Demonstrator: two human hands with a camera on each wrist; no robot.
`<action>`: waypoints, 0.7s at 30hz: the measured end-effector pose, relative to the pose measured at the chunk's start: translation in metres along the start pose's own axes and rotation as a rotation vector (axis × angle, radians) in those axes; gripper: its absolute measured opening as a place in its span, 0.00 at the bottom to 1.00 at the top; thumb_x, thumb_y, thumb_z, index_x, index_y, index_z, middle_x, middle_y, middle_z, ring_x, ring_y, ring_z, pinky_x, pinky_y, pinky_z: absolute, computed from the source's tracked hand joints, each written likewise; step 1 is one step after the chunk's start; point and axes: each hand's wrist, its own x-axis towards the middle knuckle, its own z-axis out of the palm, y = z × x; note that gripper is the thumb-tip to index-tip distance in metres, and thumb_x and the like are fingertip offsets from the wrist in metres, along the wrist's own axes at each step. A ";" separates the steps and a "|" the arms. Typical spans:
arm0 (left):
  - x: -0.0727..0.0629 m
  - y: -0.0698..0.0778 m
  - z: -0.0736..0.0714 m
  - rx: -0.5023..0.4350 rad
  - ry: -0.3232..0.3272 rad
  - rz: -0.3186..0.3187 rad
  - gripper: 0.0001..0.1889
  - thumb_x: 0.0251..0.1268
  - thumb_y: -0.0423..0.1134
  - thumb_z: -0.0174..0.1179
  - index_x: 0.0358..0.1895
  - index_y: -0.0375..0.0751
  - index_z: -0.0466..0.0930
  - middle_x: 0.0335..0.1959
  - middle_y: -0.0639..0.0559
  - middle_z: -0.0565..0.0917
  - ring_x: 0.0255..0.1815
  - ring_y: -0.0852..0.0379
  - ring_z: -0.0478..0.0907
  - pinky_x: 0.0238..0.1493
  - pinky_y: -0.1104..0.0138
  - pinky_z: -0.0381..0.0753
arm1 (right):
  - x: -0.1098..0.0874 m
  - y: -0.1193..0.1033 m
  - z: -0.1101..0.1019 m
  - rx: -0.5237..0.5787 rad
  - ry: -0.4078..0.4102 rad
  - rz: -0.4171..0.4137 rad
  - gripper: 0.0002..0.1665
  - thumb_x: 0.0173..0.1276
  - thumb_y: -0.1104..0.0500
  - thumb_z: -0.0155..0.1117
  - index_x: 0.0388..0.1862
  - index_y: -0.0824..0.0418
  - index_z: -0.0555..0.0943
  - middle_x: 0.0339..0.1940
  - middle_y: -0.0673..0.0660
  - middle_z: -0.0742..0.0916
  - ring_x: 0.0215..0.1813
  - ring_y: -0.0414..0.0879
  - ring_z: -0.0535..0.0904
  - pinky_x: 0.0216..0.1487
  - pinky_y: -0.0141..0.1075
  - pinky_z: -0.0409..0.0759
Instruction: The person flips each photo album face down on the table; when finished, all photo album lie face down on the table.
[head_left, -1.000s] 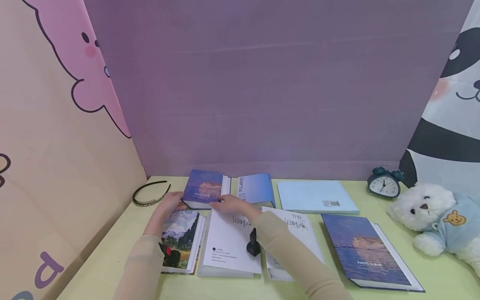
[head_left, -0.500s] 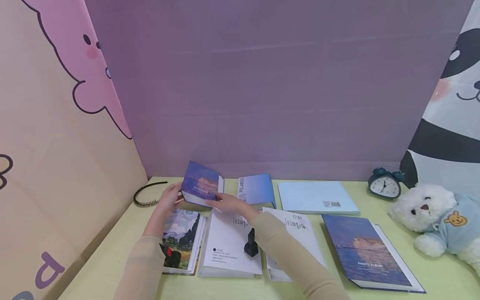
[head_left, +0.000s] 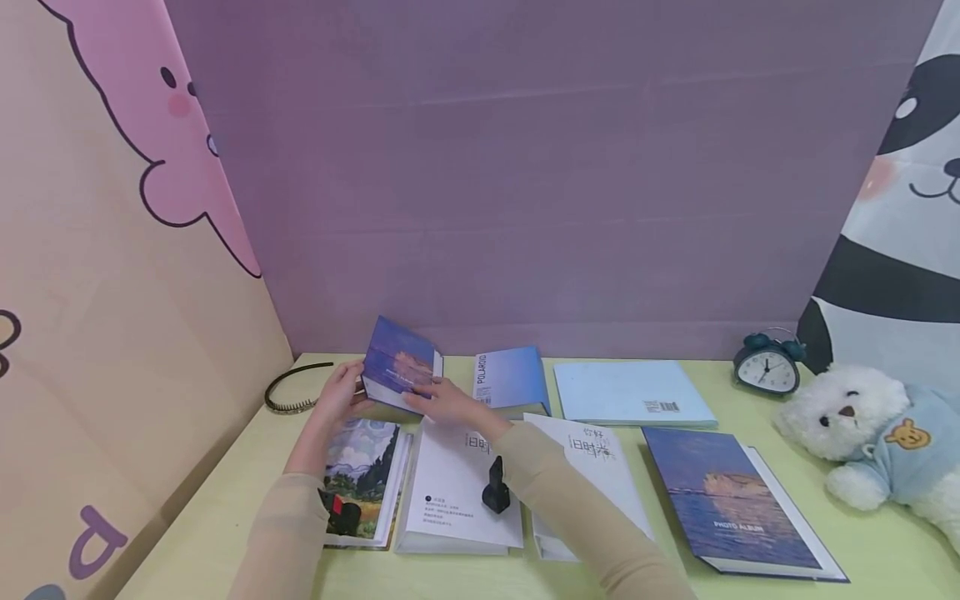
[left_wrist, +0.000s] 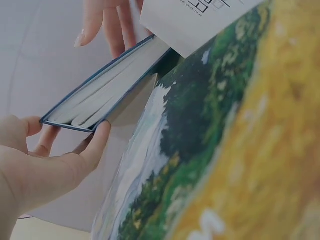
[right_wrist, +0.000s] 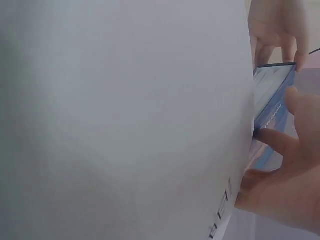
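A small blue photo album (head_left: pixel 401 360) with a seascape cover is raised and tilted at the back left. My left hand (head_left: pixel 341 392) grips its left side, thumb and fingers on either side of the cover edges. My right hand (head_left: pixel 450 404) touches the front cover near the lower right, fingers spread rather than wrapped round it. The left wrist view shows the album's page edges (left_wrist: pixel 107 85) between its covers and my left hand (left_wrist: pixel 55 165) at one corner. Part of my right hand (right_wrist: pixel 290 165) shows beside the album (right_wrist: pixel 272 107) in the right wrist view.
In front lie a painted-landscape album (head_left: pixel 363 475) and two white albums (head_left: pixel 457 492), (head_left: pixel 592 467). A Polaroid album (head_left: pixel 513 375), pale-blue book (head_left: pixel 630 387) and larger photo album (head_left: pixel 738 500) lie rightward. Beyond are an alarm clock (head_left: pixel 767 367), plush bear (head_left: pixel 862 433) and headband (head_left: pixel 288 406).
The small photo album has been lifted off the table and tilted up, shifting slightly left. My right hand has slid from its lower right corner onto the cover.
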 end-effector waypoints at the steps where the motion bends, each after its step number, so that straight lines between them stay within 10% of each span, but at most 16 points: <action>1: 0.000 0.000 0.000 0.001 -0.004 0.000 0.25 0.77 0.45 0.33 0.71 0.39 0.54 0.63 0.36 0.66 0.47 0.52 0.77 0.61 0.53 0.72 | 0.001 -0.001 0.000 0.003 0.012 -0.005 0.36 0.72 0.38 0.45 0.70 0.57 0.65 0.74 0.60 0.63 0.74 0.57 0.55 0.71 0.52 0.59; 14: -0.003 0.008 0.006 -0.103 -0.018 -0.001 0.25 0.78 0.48 0.31 0.74 0.51 0.53 0.68 0.39 0.63 0.54 0.55 0.72 0.66 0.58 0.68 | 0.007 -0.014 0.005 0.122 0.189 -0.304 0.32 0.72 0.52 0.53 0.69 0.66 0.64 0.76 0.59 0.57 0.76 0.54 0.51 0.72 0.47 0.58; 21: -0.006 0.012 0.017 -0.127 -0.020 0.038 0.24 0.77 0.46 0.33 0.73 0.52 0.56 0.65 0.42 0.64 0.48 0.60 0.71 0.63 0.59 0.68 | 0.003 -0.023 0.004 0.200 0.268 -0.260 0.33 0.70 0.52 0.55 0.69 0.65 0.64 0.75 0.60 0.59 0.73 0.54 0.59 0.70 0.44 0.63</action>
